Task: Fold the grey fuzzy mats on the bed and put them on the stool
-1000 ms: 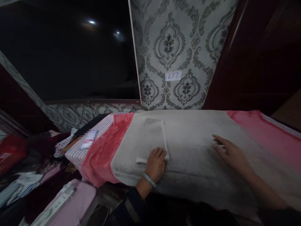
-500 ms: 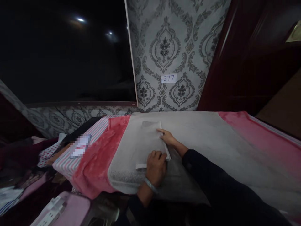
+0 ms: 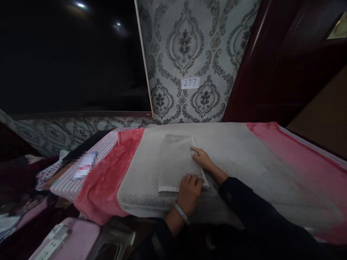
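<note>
A folded grey cloth (image 3: pixel 175 162) with a white edge lies flat on the grey middle of a red-and-grey blanket (image 3: pixel 230 144). My left hand (image 3: pixel 189 191), with a bracelet at the wrist, is at the cloth's near right corner, its fingers curled onto the edge. Farther back, my right hand (image 3: pixel 203 159) has its index finger and thumb on the cloth's right edge. Its other fingers are tucked under and partly hidden.
A striped sheet (image 3: pixel 65 182) shows left of the blanket, with a blurred-out item on it. Below stand a pink stool (image 3: pixel 84 234) and a white power strip (image 3: pixel 50 245). A large dark screen (image 3: pixel 73 65) hangs behind at the left.
The cloth's right edge has moved to the right together with both hands, and the cloth now looks wider and flatter. The whole view has shifted slightly.
</note>
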Tool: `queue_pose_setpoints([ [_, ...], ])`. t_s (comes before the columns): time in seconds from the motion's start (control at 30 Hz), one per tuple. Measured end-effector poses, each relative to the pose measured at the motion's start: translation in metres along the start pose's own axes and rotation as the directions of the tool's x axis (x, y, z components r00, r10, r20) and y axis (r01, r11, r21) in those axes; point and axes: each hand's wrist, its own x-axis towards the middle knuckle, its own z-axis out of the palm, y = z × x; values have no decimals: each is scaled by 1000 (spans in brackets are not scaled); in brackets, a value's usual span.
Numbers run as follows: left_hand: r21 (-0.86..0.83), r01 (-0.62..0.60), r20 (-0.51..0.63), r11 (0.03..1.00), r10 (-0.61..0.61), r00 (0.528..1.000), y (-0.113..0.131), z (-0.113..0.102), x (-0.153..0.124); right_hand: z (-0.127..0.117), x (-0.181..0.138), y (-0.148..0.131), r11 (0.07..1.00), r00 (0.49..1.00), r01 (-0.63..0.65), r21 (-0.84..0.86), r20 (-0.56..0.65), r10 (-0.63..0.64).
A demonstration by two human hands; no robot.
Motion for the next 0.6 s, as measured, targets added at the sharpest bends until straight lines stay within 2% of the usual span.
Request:
queue_pose_setpoints([
  [0.1,20,-8,-20,1000,9,1000,0,-7,3,-2,5,-5,1000,1000,10,16,-17,-10],
  [0.27,-7,-19,-100,1000,18,995,10,-10,17,-20,11,-7,999,996,32,20,-83,-30],
  [0.47,48,-69,12,996,69,998,20,10,19,-29,-2,9,999,995,-40,1,-91,40],
  [0.6,-26,-53,50,998,54,997,21,1,5,-29,-9,14,998,996,-54,16,-71,55],
])
